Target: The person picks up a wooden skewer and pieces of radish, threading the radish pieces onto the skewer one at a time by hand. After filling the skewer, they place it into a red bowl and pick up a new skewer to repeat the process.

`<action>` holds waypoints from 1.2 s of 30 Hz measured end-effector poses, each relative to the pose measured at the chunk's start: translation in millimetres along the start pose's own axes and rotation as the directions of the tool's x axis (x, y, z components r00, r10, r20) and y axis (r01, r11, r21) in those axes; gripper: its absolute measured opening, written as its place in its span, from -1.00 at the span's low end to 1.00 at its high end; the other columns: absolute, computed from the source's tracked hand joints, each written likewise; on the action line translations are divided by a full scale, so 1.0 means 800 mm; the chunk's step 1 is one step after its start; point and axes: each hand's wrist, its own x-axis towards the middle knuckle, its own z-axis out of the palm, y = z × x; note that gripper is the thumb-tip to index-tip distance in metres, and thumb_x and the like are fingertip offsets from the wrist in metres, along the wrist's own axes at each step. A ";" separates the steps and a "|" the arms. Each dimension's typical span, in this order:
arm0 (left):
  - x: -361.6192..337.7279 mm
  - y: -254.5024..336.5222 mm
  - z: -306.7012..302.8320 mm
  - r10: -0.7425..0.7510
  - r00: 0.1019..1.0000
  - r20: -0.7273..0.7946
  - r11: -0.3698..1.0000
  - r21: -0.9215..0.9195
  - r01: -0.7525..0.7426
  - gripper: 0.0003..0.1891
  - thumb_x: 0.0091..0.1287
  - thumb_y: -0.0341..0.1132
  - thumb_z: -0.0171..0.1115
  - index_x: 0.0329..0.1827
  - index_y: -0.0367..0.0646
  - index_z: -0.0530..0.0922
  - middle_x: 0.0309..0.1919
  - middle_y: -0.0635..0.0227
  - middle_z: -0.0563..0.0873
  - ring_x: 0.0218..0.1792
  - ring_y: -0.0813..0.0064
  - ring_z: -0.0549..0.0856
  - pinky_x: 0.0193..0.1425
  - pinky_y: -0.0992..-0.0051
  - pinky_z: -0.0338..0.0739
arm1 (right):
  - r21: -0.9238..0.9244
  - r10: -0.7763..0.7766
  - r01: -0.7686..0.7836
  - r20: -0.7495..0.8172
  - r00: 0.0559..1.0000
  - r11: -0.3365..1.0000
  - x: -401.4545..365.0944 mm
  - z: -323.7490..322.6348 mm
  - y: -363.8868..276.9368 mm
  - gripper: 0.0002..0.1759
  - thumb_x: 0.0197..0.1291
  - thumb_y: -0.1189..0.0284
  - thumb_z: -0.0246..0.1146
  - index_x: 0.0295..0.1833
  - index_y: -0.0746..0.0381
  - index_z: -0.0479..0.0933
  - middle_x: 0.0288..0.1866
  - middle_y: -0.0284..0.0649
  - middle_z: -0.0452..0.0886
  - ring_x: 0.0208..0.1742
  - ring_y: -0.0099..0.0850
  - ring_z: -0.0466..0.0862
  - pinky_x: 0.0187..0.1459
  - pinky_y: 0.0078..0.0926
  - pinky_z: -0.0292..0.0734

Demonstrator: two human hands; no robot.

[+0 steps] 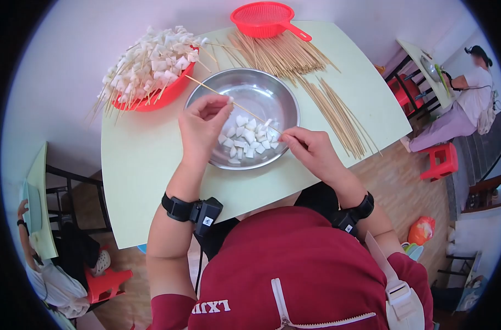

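Observation:
A thin wooden skewer (249, 112) slants over a round metal bowl (295, 113). My right hand (315, 149) pinches its near end at the bowl's right rim. A white piece (268, 122) shows at the skewer close to those fingers. My left hand (205, 124) is above the bowl's left side, its thumb and fingertips closed on a small white food chunk (230, 100) right at the skewer. Several cut white chunks (249, 135) lie in the lower part of the bowl.
A red basin (173, 88) at the back left is heaped with loaded skewers (151, 66). Bare skewers (278, 55) lie in a pile behind the bowl, with a smaller bundle (338, 118) to the right. A red strainer (262, 19) rests at the back. Other people sit at both sides.

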 end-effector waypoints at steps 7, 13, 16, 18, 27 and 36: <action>-0.017 0.005 0.019 0.014 0.997 0.072 0.998 0.063 -0.019 -0.84 0.16 -0.56 0.32 -0.20 -0.36 0.61 -0.28 0.27 0.70 -0.27 0.56 0.69 -0.11 0.61 0.60 | 0.040 0.046 -0.048 0.050 0.998 0.998 0.019 0.011 -0.013 -0.81 0.30 0.46 0.13 -0.14 0.34 0.57 -0.51 -0.32 0.55 -0.50 -0.67 0.43 -0.43 -0.69 0.36; -0.016 0.000 0.019 0.026 0.996 0.084 0.995 0.095 -0.034 -0.83 0.16 -0.57 0.31 -0.19 -0.36 0.60 -0.27 0.27 0.70 -0.27 0.56 0.69 -0.12 0.61 0.60 | 0.041 0.033 -0.034 0.028 0.999 0.999 0.021 0.017 -0.010 -0.81 0.30 0.45 0.12 -0.13 0.35 0.57 -0.50 -0.33 0.56 -0.48 -0.67 0.44 -0.41 -0.68 0.38; -0.013 0.001 0.017 0.011 0.994 0.106 0.995 0.102 -0.022 -0.81 0.15 -0.56 0.31 -0.16 -0.36 0.59 -0.26 0.28 0.69 -0.25 0.55 0.69 -0.12 0.61 0.60 | 0.046 0.033 -0.034 0.010 0.999 0.998 0.020 0.016 -0.007 -0.82 0.28 0.47 0.12 -0.14 0.34 0.56 -0.47 -0.12 0.60 -0.52 -0.42 0.55 -0.41 -0.50 0.43; -0.011 0.002 0.014 -0.009 0.993 0.117 0.995 0.104 -0.003 -0.79 0.15 -0.56 0.32 -0.15 -0.35 0.59 -0.26 0.28 0.69 -0.24 0.55 0.69 -0.11 0.61 0.59 | 0.050 0.008 -0.005 -0.072 0.997 0.999 0.015 0.015 0.003 -0.82 0.27 0.47 0.13 -0.14 0.33 0.57 -0.51 -0.19 0.58 -0.54 -0.53 0.50 -0.45 -0.56 0.39; 0.013 -0.012 -0.011 0.007 0.973 0.232 0.918 0.385 -0.098 -0.79 0.16 -0.47 0.33 -0.15 -0.29 0.60 -0.19 0.32 0.67 -0.18 0.54 0.67 -0.09 0.55 0.59 | 0.303 0.282 -0.270 0.003 0.959 0.914 -0.037 -0.051 0.039 -0.83 0.28 0.47 0.15 -0.15 0.34 0.60 -0.57 -0.52 0.41 -0.56 -0.77 0.27 -0.53 -0.77 0.16; 0.025 -0.020 0.020 -0.116 0.903 0.413 0.732 0.651 -0.204 -0.75 -0.01 -0.51 0.37 -0.23 -0.29 0.62 -0.37 0.27 0.61 -0.40 0.50 0.58 -0.26 0.53 0.51 | 0.513 0.369 -0.328 0.024 0.929 0.793 -0.067 -0.075 0.080 -0.82 0.30 0.45 0.14 -0.16 0.33 0.60 -0.64 -0.54 0.32 -0.65 -0.77 0.22 -0.62 -0.75 0.04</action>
